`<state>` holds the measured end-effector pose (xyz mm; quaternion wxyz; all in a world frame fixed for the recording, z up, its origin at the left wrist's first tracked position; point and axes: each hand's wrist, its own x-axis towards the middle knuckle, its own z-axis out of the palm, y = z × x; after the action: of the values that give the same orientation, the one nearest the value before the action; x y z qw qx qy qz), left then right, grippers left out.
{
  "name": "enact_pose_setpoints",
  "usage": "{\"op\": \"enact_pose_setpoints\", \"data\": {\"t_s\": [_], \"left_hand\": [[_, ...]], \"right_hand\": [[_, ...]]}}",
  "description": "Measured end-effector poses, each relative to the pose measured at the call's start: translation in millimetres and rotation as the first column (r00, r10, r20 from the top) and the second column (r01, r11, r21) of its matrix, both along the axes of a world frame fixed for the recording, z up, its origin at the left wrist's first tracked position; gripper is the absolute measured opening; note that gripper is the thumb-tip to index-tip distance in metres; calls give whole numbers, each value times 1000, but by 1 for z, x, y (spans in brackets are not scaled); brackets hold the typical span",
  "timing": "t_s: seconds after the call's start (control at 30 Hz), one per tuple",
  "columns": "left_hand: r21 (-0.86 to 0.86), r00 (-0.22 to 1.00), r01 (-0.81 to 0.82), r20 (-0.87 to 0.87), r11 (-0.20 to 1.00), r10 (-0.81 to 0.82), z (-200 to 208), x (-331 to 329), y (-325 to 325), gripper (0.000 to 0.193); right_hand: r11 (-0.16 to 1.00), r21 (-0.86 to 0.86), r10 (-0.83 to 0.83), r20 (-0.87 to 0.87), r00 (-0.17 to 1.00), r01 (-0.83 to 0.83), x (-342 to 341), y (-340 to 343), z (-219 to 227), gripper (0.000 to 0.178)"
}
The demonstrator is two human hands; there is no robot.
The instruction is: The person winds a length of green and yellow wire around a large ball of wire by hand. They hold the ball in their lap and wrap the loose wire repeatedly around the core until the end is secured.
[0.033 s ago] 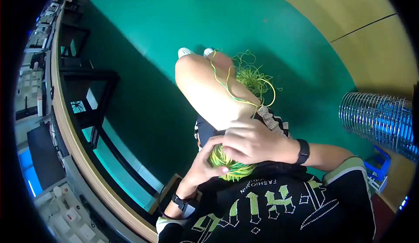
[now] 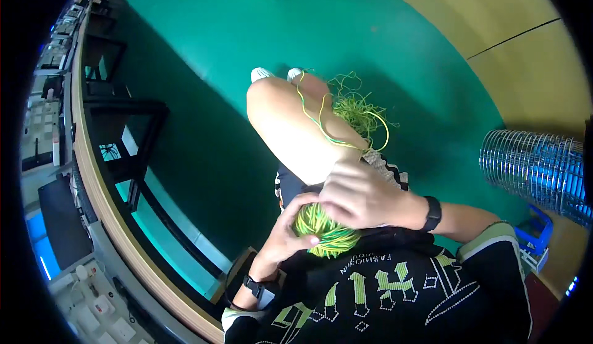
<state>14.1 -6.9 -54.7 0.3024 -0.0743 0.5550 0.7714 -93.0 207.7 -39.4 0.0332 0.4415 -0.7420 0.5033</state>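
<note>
A ball of green-and-yellow wire rests in my lap against the black shirt. My left hand curls round its left side, thumb pressed on top. Over the ball's upper right, my right hand is closed and a little blurred; its fingertips are hidden. A loose strand of wire crosses my bare leg and runs to my right hand, which appears to grip it. Beyond my thigh lies a tangled heap of the same wire.
On the left runs a long workbench with a wooden edge and a black frame beneath. To the right stand a wire-mesh cylinder and a blue bin. A yellow-green panel curves along the upper right above the green floor.
My right hand has lifted slightly and shifted away from my body. More of the wire ball's top shows. My left hand stays round the ball.
</note>
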Motion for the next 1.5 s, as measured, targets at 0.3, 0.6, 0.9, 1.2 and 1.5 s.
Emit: {"op": "enact_pose_setpoints", "data": {"t_s": [0.3, 0.6, 0.9, 1.2, 1.5], "left_hand": [[319, 917, -397, 103, 860, 385, 47, -16, -11, 103], [599, 844, -401, -54, 694, 534, 122, -16, -103, 84], [943, 676, -244, -2, 225, 737, 130, -34, -157, 68], [933, 529, -350, 120, 87, 840, 126, -26, -170, 64], [916, 526, -373, 80, 146, 847, 99, -26, -181, 68]], "right_hand": [[909, 345, -245, -8, 970, 232, -33, 82, -22, 23], [923, 266, -341, 221, 914, 280, -34, 56, -21, 15], [711, -118, -380, 765, 520, 693, -123, 164, -49, 16], [-26, -181, -152, 973, 175, 983, -179, 475, -191, 25], [-235, 405, -864, 329, -380, 884, -77, 709, -161, 37]]}}
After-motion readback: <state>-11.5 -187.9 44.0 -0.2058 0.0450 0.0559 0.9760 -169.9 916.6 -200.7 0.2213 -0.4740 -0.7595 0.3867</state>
